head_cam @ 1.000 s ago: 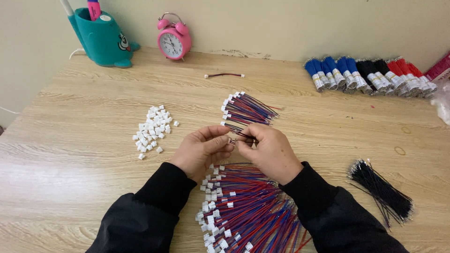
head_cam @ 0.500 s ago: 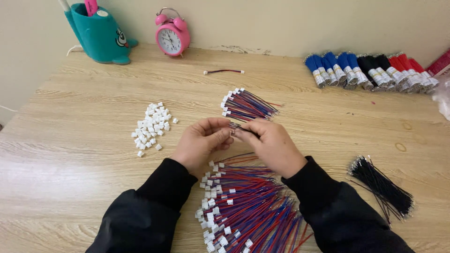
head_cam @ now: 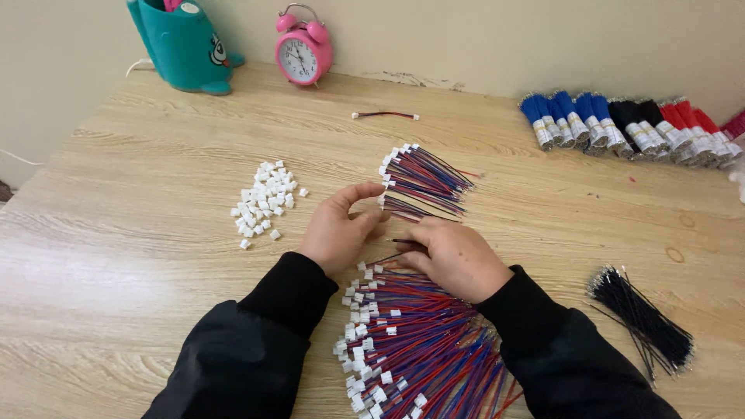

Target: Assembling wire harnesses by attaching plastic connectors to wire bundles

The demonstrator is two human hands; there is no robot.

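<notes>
Head view, looking down: two hands in black sleeves meet at the centre of a wooden worktop (head_cam: pixel 124 233). The left hand (head_cam: pixel 337 229) lies palm-down, fingers loosely spread, thumb reaching toward a small bundle of red-and-blue wires with white connectors (head_cam: pixel 423 180). The right hand (head_cam: pixel 458 256) is curled, fingers pinching a thin wire (head_cam: pixel 392 257). A large fan of connector wires (head_cam: pixel 419 349) lies just below both hands.
</notes>
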